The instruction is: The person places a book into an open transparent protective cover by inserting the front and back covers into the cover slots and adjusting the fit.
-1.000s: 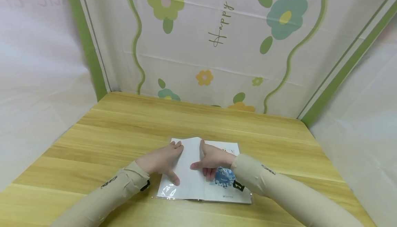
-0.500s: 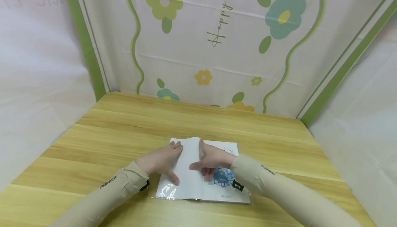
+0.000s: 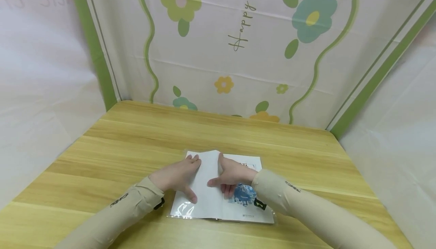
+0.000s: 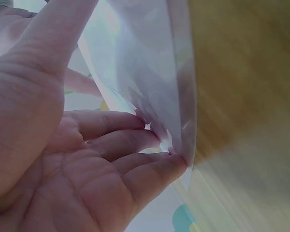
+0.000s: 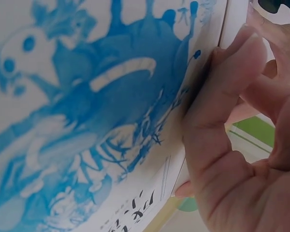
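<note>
An open book (image 3: 252,215) in a clear plastic cover lies on the table. Its left side is a plain white leaf (image 3: 207,207); the right page carries a blue printed picture (image 5: 111,92) and dark lettering. My left hand (image 3: 178,175) rests on the left leaf, thumb spread away from the other fingers. In the left wrist view its fingertips touch the glossy plastic cover (image 4: 140,53) near its edge. My right hand (image 3: 233,173) presses along the fold, its thumb stretched over the white leaf and its lower fingers (image 5: 210,116) against the printed page.
The book lies near the front of a wooden table (image 3: 163,128). A white cloth (image 3: 204,52) printed with flowers hangs behind the far edge, and pale cloth hangs at both sides. Both forearms wear beige sleeves (image 3: 299,203).
Hardly anything differs: both hands keep their places on the book. The whole scene shifts by a few pixels.
</note>
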Available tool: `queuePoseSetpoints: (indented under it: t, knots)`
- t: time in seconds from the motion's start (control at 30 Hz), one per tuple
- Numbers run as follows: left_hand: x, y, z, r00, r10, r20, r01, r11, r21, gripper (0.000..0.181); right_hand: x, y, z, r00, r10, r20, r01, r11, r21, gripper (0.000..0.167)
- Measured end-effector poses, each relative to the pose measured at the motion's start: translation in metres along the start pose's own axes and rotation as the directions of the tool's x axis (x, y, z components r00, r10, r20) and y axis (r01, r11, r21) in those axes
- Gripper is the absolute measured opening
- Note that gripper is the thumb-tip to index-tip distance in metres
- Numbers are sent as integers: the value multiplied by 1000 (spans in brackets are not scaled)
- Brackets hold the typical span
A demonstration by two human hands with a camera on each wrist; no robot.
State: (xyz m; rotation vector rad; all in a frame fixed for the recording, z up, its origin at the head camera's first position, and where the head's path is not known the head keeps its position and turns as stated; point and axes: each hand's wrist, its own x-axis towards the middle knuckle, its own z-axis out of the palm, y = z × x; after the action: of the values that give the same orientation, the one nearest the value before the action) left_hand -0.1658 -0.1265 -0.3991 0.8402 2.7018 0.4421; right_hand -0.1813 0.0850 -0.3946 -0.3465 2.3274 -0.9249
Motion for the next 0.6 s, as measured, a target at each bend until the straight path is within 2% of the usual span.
queuePoseSetpoints:
  t: [0.17,0.43,0.6]
  knots:
    - [0,0,0,1000,-10,7,10,1000,4,120,1,2,0,1000,-5,0,5,1000,2,117]
    - [2,-1,3,1000,-7,15,7,1000,-14,119,2,13,-10,992,-65,112,54,994,97,116]
    - [2,-2,2,1000,-6,9,6,1000,-9,119,4,9,-11,993,-58,107,50,996,76,116]
